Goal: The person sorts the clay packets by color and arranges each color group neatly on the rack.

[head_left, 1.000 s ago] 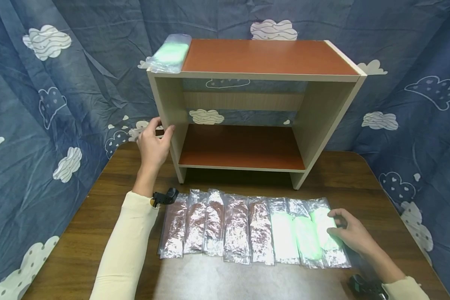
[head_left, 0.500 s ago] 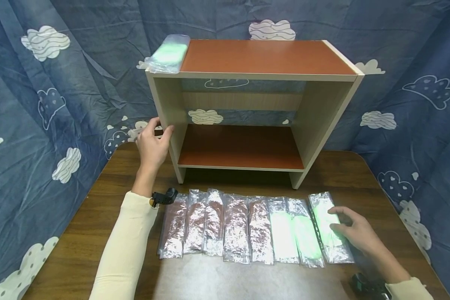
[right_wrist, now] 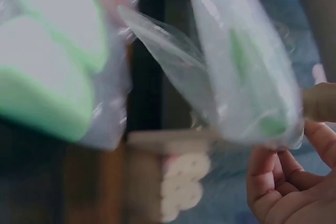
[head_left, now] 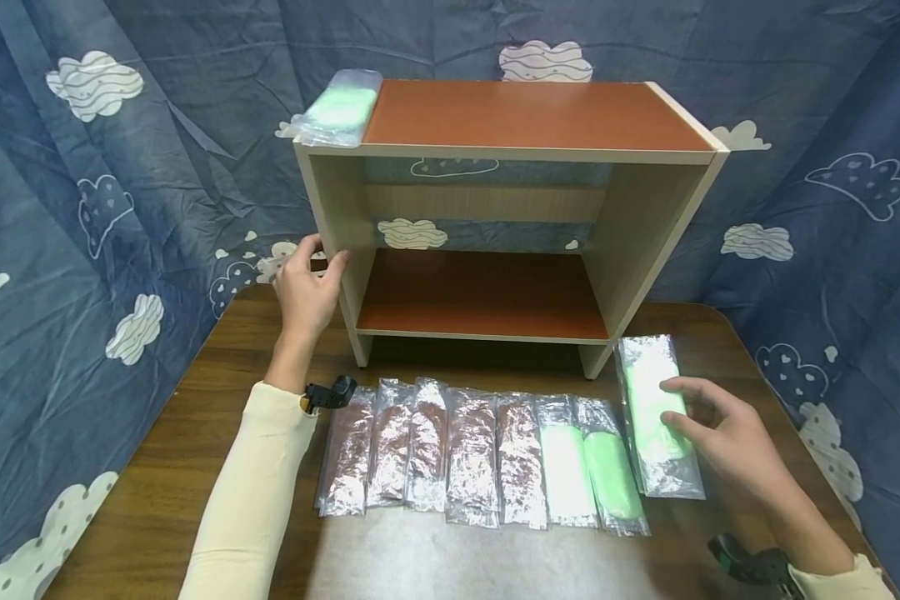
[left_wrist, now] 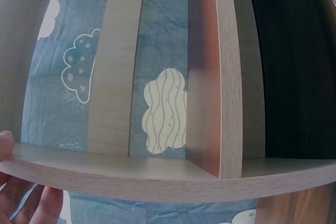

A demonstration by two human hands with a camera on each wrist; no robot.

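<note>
A blue curtain [head_left: 187,58] with white clouds hangs behind a brown wooden desk [head_left: 232,358], and a shelf unit [head_left: 532,117] with reddish boards stands at the centre of the frame.

The right hand [head_left: 731,429], at the lower right, has its grip clamped on a green packet [head_left: 648,387], thumb and fingers pinching its right long edge. That packet is tilted and appears raised from the desk. The left hand [head_left: 306,292], left of centre, has its grip closed round the front edge of the unit's left side, thumb inside and fingers outside.

The step in hand looks to be taking this one packet out of the row while the unit is steadied. Five brown packets [head_left: 472,458] and two other green packets [head_left: 567,475] lie side by side along the lower middle; another bagged green piece [head_left: 341,104] rests on the top board, upper left, slightly past its edge.

The next move seems to call for a firm pinch and more height. The packet's upper end is just beside the unit's right foot; whether they touch cannot be told. Room opens rightward over the desk, inside the middle compartment, and along the top board.
</note>
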